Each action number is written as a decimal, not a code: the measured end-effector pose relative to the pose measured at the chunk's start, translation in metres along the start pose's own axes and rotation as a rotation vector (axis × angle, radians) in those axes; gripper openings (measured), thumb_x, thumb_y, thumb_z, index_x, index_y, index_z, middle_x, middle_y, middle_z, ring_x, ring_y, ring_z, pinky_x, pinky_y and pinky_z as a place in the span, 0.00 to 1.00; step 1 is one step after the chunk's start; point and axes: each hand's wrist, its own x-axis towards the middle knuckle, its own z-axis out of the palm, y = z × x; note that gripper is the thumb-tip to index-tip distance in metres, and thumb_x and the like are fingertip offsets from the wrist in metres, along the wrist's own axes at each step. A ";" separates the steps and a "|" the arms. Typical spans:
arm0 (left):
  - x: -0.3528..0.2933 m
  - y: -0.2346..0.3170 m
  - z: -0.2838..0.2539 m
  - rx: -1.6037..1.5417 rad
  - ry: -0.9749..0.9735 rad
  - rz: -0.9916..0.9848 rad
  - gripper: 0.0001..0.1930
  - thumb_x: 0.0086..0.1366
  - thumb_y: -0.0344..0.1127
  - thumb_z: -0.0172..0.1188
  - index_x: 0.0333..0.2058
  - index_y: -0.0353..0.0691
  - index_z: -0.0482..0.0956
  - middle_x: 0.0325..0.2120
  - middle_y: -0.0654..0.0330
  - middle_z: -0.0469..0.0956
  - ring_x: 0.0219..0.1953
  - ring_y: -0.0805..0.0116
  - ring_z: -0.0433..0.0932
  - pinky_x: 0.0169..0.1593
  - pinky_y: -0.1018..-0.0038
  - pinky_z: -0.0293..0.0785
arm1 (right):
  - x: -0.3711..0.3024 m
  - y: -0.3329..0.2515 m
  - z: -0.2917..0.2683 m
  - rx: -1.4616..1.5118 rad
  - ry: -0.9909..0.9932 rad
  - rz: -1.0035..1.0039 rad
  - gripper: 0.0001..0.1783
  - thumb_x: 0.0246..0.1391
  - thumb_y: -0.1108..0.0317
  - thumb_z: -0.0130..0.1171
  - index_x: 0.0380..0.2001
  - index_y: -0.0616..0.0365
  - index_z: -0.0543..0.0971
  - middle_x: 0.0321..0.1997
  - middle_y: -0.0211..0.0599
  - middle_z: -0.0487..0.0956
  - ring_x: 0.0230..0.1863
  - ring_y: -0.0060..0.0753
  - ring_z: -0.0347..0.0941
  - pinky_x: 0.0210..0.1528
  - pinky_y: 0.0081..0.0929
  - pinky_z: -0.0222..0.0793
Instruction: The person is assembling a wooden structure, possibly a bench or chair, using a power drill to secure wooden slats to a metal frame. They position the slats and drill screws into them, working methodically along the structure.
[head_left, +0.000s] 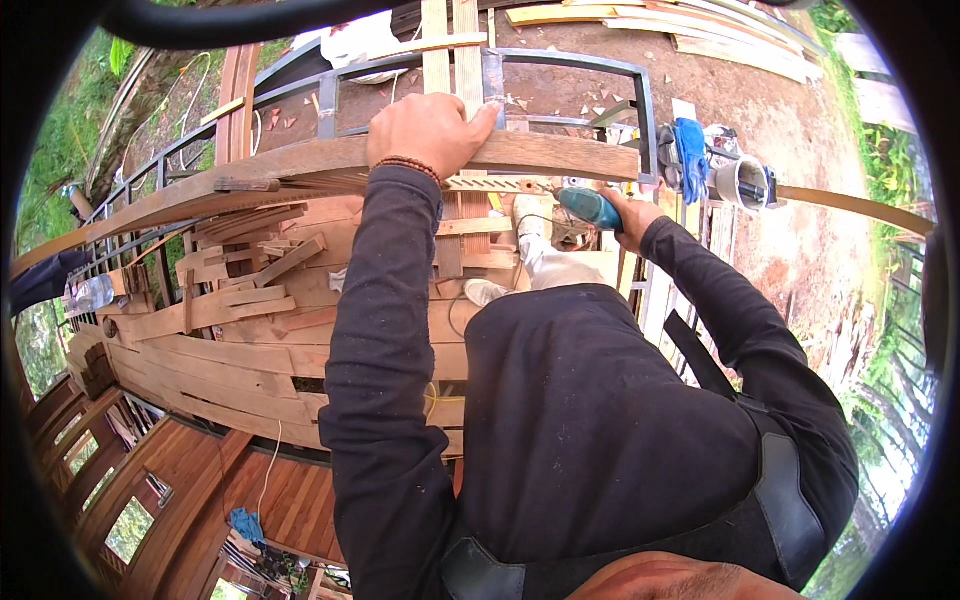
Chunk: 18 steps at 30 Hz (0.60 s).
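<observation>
Plank (560, 152) lies along top of metal rail (640, 110), curved, running left to right. Right hand (630, 215) wrapped tight round teal drill (590, 208), just under plank. Left hand (428, 130) clamped over plank top edge, fingers curled over far side. Wood offcuts (250, 290) stacked below left. Beyond rail: dirt ground, boards (700, 30), blue cloth (690, 150).

Daylit outdoor yard: dirt ground (760, 110), stacked planks (680, 25), greenery (60, 140) around.
</observation>
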 end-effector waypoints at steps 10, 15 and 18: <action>0.000 0.001 -0.002 -0.007 -0.032 -0.020 0.31 0.63 0.68 0.53 0.34 0.47 0.91 0.31 0.51 0.87 0.37 0.50 0.87 0.43 0.57 0.82 | 0.007 0.008 -0.006 0.013 -0.007 -0.030 0.41 0.48 0.71 0.69 0.65 0.45 0.63 0.34 0.55 0.83 0.39 0.61 0.83 0.41 0.52 0.77; 0.001 0.002 -0.003 -0.006 -0.032 -0.030 0.30 0.63 0.68 0.53 0.34 0.47 0.91 0.31 0.50 0.87 0.37 0.50 0.87 0.43 0.57 0.82 | 0.009 0.011 -0.003 0.058 0.027 -0.023 0.42 0.47 0.72 0.68 0.65 0.45 0.63 0.35 0.55 0.83 0.40 0.62 0.83 0.42 0.52 0.76; 0.002 0.000 0.002 -0.018 0.007 -0.031 0.32 0.65 0.70 0.52 0.32 0.47 0.91 0.29 0.50 0.86 0.36 0.47 0.85 0.43 0.57 0.80 | 0.007 0.002 -0.005 0.051 0.039 -0.011 0.41 0.48 0.72 0.68 0.65 0.45 0.63 0.36 0.56 0.84 0.42 0.62 0.83 0.43 0.52 0.76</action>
